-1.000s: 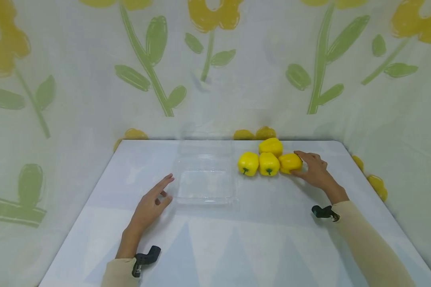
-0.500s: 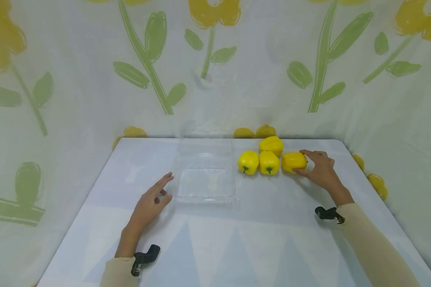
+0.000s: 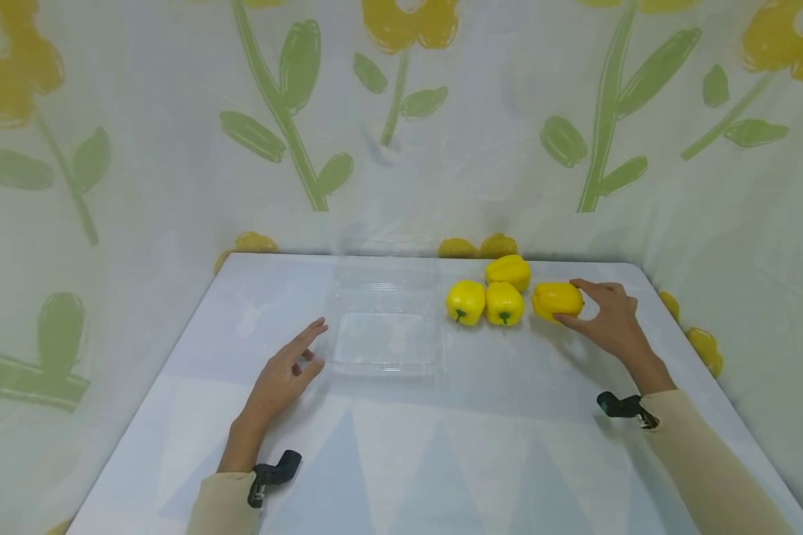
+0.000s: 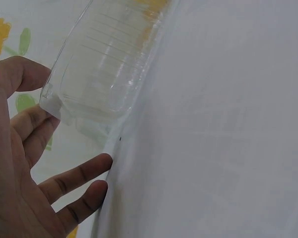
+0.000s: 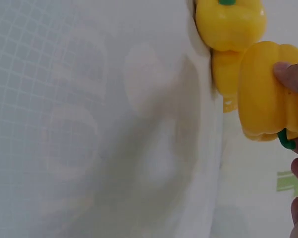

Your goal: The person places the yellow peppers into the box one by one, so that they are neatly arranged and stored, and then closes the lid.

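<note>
My right hand (image 3: 609, 318) grips a yellow bell pepper (image 3: 558, 300) between thumb and fingers. In the right wrist view this bell pepper (image 5: 268, 94) shows its green stem and appears raised off the tabletop. Left of it, three more yellow bell peppers cluster together: one at the back (image 3: 508, 273) and two in front, a middle one (image 3: 505, 305) and a left one (image 3: 465, 302). My left hand (image 3: 277, 383) is at the left side of a clear plastic clamshell box (image 3: 383, 368), its fingers extended. In the left wrist view thumb and fingertips are close to the box's rim (image 4: 64, 49); contact is unclear.
The box's clear lid (image 3: 384, 267) stands raised behind its base, near the back edge of the white table (image 3: 401, 461). A flower-printed cloth (image 3: 468, 163) hangs behind and at both sides. Black camera mounts sit on both wrists.
My right hand has drawn one bell pepper rightward, away from the other three, opening a gap between them. The left hand and the box stay about where they were.
</note>
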Available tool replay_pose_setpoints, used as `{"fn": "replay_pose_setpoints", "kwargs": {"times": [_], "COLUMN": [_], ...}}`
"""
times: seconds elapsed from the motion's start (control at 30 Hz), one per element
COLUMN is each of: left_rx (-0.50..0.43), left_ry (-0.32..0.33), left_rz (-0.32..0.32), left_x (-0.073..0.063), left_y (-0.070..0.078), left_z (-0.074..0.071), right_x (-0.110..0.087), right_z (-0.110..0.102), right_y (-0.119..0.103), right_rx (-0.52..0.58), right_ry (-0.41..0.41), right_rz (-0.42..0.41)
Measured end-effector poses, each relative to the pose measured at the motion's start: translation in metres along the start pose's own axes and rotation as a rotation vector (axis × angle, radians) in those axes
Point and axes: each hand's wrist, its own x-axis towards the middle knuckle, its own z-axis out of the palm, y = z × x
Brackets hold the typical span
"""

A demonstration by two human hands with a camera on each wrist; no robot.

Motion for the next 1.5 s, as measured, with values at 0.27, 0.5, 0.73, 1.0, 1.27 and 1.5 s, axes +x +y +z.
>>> {"fn": "replay_pose_setpoints", "kwargs": {"times": [0.27,0.5,0.73,1.0,1.27,1.5], "left_rx": [-0.018,-0.011,-0.015,-0.02,-0.014,-0.014], "left_ry": [-0.009,-0.002,0.009,0.006,0.01,-0.001], "left_rz": [-0.013,-0.024,-0.014,-0.027,-0.021,-0.023], "left_x": [-0.003,-0.004,-0.002,-0.002,-0.003,-0.002], "left_y": [0.0,0.0,0.0,-0.002,0.0,0.002], "left_z": [0.008,0.008,0.006,0.007,0.003,0.002], "right_x": [-0.01,-0.013,-0.01,-0.009,-0.006,-0.005], "right_z": [-0.009,-0.016,-0.013,-0.01,-0.003,0.003], "right_y": [-0.008,-0.02,-0.035,-0.053,-0.065,-0.074], "right_rx": [-0.023,-0.021,-0.018,-0.008,0.032,0.029], "right_ry": [0.01,0.041,0.067,0.085,0.139,0.142], "right_rz": [-0.016,-0.033,-0.071,-0.126,-0.218,-0.249]}}
